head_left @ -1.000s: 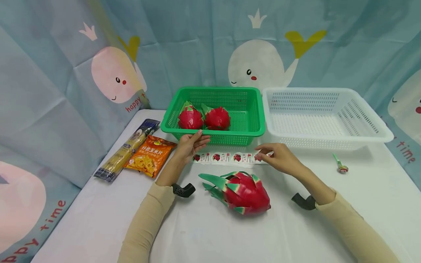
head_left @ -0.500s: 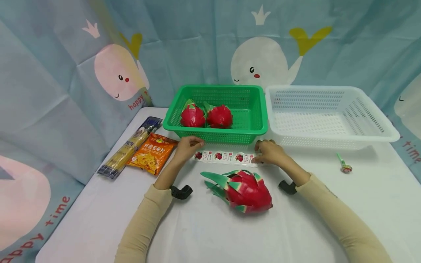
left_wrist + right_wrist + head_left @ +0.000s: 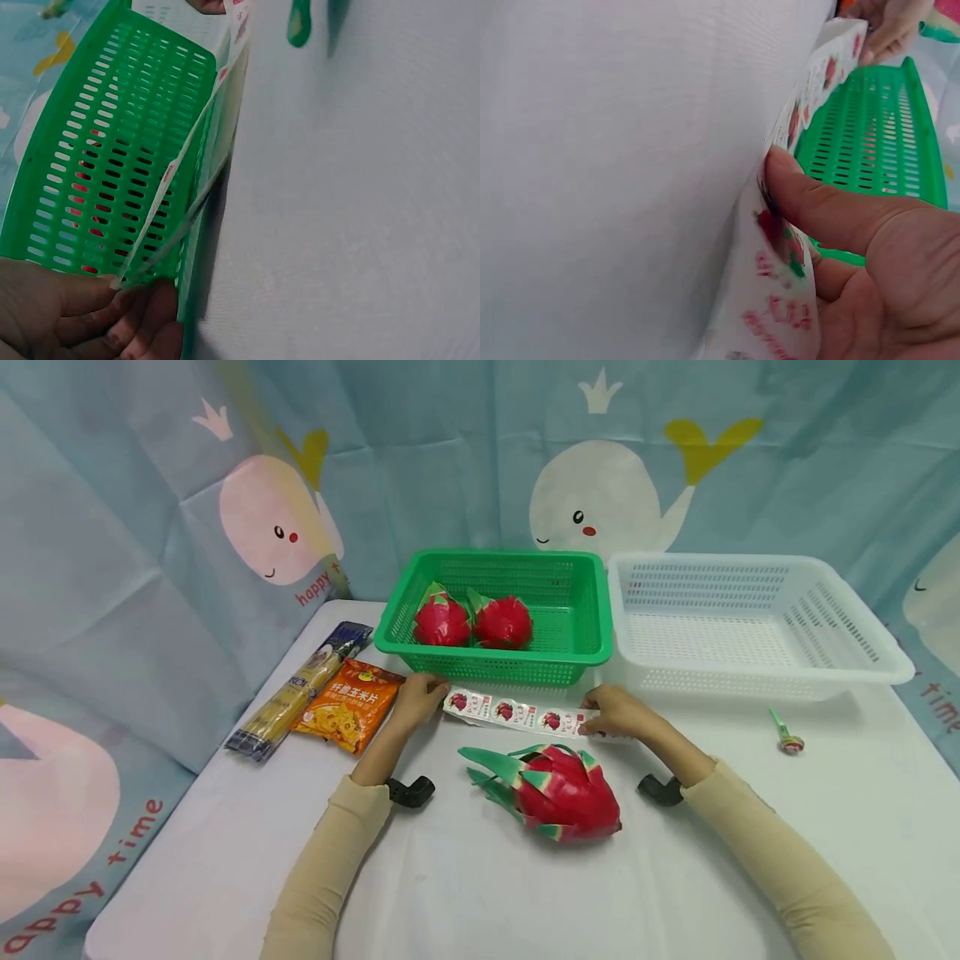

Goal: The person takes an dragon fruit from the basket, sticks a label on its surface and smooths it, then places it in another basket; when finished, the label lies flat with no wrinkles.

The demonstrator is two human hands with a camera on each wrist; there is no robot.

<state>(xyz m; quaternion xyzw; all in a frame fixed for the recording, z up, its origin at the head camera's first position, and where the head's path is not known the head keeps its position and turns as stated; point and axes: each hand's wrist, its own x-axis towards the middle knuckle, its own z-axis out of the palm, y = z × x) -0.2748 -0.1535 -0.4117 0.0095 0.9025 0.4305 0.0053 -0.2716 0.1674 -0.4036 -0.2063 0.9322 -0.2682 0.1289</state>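
Between my two hands stretches a white strip of stickers [image 3: 514,713] printed with red dragon fruit. My left hand [image 3: 422,695] pinches its left end between thumb and fingers; in the left wrist view the strip [image 3: 171,171] rises from those fingertips beside the green basket. Further along, my right hand [image 3: 618,712] grips the strip near its right end, thumb [image 3: 802,184] pressed on the printed face in the right wrist view. A large red dragon fruit [image 3: 568,797] with green leaf tips lies on the table in front of the strip.
Behind the strip stands a green basket [image 3: 495,658] holding two dragon fruits [image 3: 504,622]. A white basket [image 3: 765,675] stands to its right. An orange snack bag [image 3: 351,706] and a noodle pack [image 3: 296,693] lie at left; a small lollipop-like item [image 3: 787,735] lies at right.
My left hand has come down from the green basket's rim and taken the strip's left end, which is now lifted and tilted. My right hand has closed on the strip's right part.
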